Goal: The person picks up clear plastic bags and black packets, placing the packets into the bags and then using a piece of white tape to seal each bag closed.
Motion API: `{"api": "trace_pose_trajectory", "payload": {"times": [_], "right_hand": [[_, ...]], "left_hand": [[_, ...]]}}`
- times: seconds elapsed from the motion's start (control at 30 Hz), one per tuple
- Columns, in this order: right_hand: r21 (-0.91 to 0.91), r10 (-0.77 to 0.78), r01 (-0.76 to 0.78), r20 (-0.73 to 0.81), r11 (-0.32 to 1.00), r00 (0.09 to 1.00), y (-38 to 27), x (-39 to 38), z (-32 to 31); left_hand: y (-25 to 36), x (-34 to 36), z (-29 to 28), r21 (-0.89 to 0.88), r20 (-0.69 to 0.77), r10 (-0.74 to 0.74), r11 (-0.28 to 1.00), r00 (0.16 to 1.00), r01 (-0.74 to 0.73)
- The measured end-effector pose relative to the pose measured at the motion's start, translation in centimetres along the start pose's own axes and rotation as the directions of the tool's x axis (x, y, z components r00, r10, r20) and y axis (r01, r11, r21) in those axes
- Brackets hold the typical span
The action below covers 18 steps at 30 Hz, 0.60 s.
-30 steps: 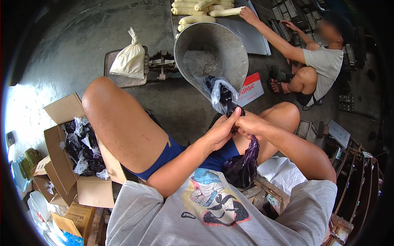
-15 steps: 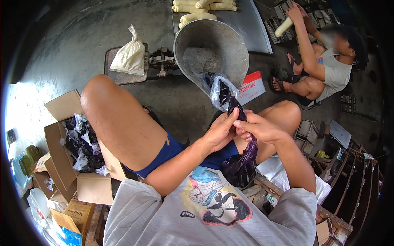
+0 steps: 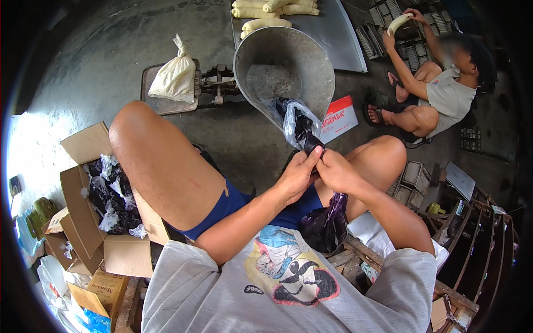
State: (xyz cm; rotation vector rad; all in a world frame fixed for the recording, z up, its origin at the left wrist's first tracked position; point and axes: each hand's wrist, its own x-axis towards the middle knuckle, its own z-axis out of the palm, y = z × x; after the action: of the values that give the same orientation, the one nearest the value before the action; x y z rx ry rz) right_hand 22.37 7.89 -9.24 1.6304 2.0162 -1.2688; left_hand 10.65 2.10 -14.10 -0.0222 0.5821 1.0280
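Both my hands are closed around the dark purple plastic bag (image 3: pixel 327 222) in front of my lap. My left hand (image 3: pixel 295 178) pinches its twisted upper part, thumb on top. Close against it, my right hand (image 3: pixel 337 173) grips the same twist with its fingers curled; some fingertips are hidden. Below the hands, the bag's lower part hangs between my thighs. Its upper end joins a clear plastic bag (image 3: pixel 296 123) lying over the lip of a grey metal scoop pan (image 3: pixel 283 83). What the bags contain is hard to make out.
A weighing scale (image 3: pixel 217 83) carries a tied whitish bag (image 3: pixel 174 75). Pale dough rolls (image 3: pixel 266 24) lie on a metal table (image 3: pixel 333 33). At left stands an open carton (image 3: pixel 80 194) of dark bags. A co-worker (image 3: pixel 438 89) squats at right, holding a dough roll (image 3: pixel 399 24).
My right hand has moved up the twist, fingers now curled over it against my left hand. The co-worker has raised the dough roll and holds it at both ends.
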Motion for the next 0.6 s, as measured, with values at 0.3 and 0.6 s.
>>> {"api": "trace_pose_trajectory", "payload": {"times": [0.3,0.6], "right_hand": [[-0.135,-0.006,0.013,0.046,0.991,0.999,-0.5,-1.7,-0.4],[0.497,-0.017,-0.048,0.124,0.866,0.992,-0.7,-3.6,-1.6]], "left_hand": [[-1.1,0.2,0.0,0.138,0.038,0.128,0.982,0.991,-0.132],[1.3,-1.3,-0.1,0.232,0.194,0.158,0.952,0.968,-0.201]]}}
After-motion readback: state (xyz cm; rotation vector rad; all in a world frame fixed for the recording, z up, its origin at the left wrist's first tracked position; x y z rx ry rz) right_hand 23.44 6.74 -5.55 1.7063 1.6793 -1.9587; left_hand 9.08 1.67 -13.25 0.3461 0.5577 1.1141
